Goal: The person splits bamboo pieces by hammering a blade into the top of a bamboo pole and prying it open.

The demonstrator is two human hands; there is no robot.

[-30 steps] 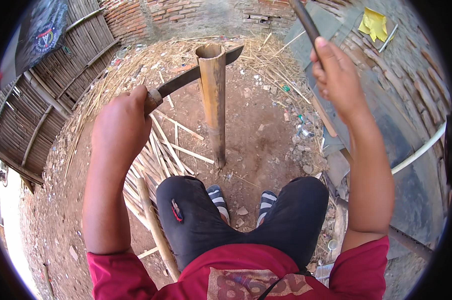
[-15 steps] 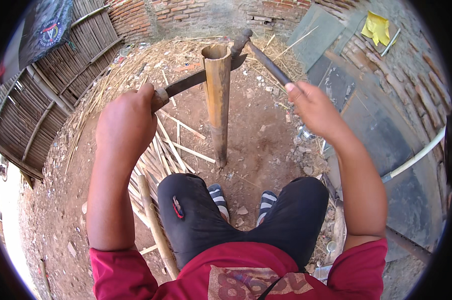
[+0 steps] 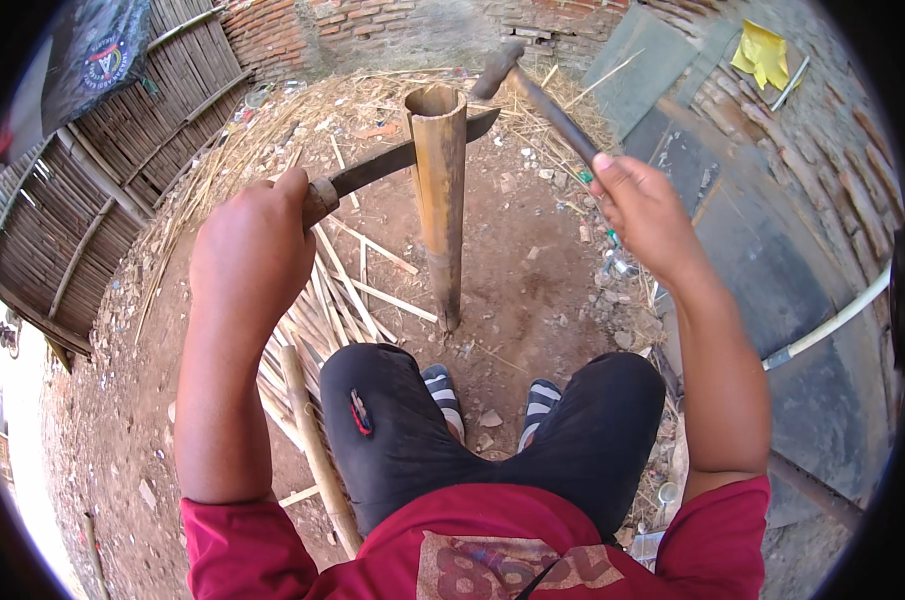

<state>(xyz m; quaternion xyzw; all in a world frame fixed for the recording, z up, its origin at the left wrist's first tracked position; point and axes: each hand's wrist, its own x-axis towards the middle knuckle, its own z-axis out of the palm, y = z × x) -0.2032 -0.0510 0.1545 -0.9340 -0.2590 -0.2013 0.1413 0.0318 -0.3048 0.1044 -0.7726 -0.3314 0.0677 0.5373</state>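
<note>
A thick, hollow bamboo pole (image 3: 441, 190) stands upright on the dirt in front of my feet. My left hand (image 3: 251, 235) is closed round the wooden handle of a machete (image 3: 378, 168). Its dark blade is sunk in the bamboo's wall a little below the rim, and the tip sticks out past the right side. My right hand (image 3: 645, 210) grips the handle of a hammer (image 3: 558, 112). The hammer head is raised above the blade's tip and to its right, touching nothing.
Split bamboo strips (image 3: 318, 310) lie in a pile left of my knees, with a longer pole (image 3: 318, 450) beside them. Dry straw is strewn at the back, before a brick wall (image 3: 393, 35). Dark flat sheets (image 3: 773, 270) lie at the right, and a woven bamboo wall (image 3: 73, 210) stands left.
The hammer has lifted off the blade's tip and moved up and to the right with my right hand. My left hand and the machete have hardly moved.
</note>
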